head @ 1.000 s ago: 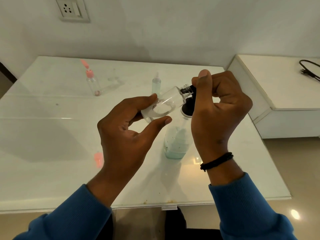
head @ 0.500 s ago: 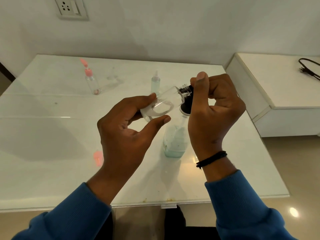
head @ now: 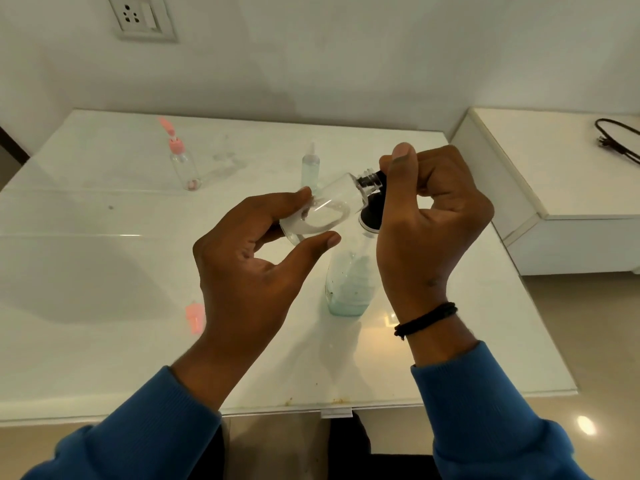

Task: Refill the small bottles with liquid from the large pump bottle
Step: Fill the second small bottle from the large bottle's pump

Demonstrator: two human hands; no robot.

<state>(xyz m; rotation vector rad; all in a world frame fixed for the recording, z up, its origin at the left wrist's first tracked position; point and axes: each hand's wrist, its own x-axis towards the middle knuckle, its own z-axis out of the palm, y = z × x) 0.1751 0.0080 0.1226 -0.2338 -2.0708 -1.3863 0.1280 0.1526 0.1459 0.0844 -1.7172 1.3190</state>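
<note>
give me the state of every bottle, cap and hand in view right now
small clear bottle: tilted, uncapped, neck at the pump nozzle, a little liquid inside
large pump bottle: upright on the table, partly full
left hand: holds the small clear bottle
right hand: curled over the pump head
pink-capped bottle: upright, flip lid open
clear-capped bottle: upright, capped
pink cap: loose on the table

The left hand (head: pixel 249 271) is being held raised, palm turned inward, with a small bottle (head: pixel 322 211) being pinched between thumb and fingertips. The right hand (head: pixel 429 223) is being held just beside it, fingers curled, thumb pointing up, gripping a pump head (head: pixel 375 181). Both forearms are being extended forward in blue sleeves (head: pixel 491 417), a black band (head: pixel 426 318) showing at the right wrist.
</note>
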